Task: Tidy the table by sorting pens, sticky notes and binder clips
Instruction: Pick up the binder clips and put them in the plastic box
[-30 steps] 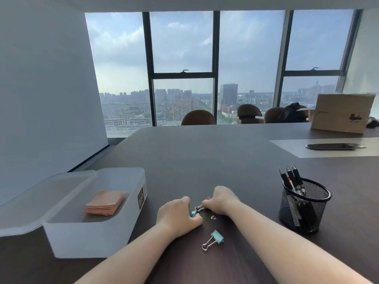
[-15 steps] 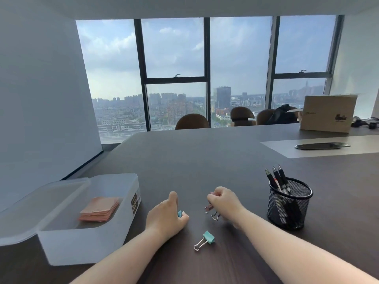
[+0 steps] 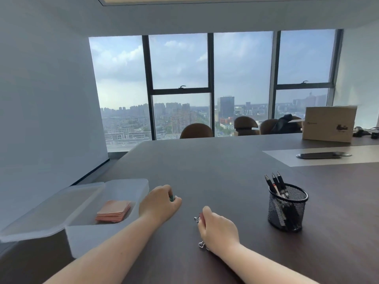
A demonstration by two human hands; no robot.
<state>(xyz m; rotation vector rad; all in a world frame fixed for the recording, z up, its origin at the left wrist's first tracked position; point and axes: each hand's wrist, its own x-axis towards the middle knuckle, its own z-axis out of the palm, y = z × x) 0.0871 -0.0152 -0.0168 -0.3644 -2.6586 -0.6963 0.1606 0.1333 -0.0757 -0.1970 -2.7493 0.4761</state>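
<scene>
My left hand (image 3: 159, 203) is closed around a teal binder clip (image 3: 171, 198), only a sliver of which shows between the fingers, just right of the white plastic box (image 3: 86, 236). My right hand (image 3: 218, 228) is closed on a pink binder clip (image 3: 198, 217) whose wire handle sticks out to the left. Another clip's wire handles (image 3: 202, 245) peek out from under my right wrist on the dark table (image 3: 205, 171). A stack of pink sticky notes (image 3: 113, 211) lies inside the box. Black pens (image 3: 275, 184) stand in a black mesh cup (image 3: 287, 208) at the right.
The box's lid (image 3: 47, 210) lies open to the left. At the far right stand a cardboard box (image 3: 329, 124) and a dark flat object (image 3: 322, 155) on a pale strip. Brown chairs (image 3: 196, 131) line the table's far edge before the windows.
My left hand has moved left toward the box with the teal clip. My right hand has drawn back toward me over the third clip. The view has tilted upward.
</scene>
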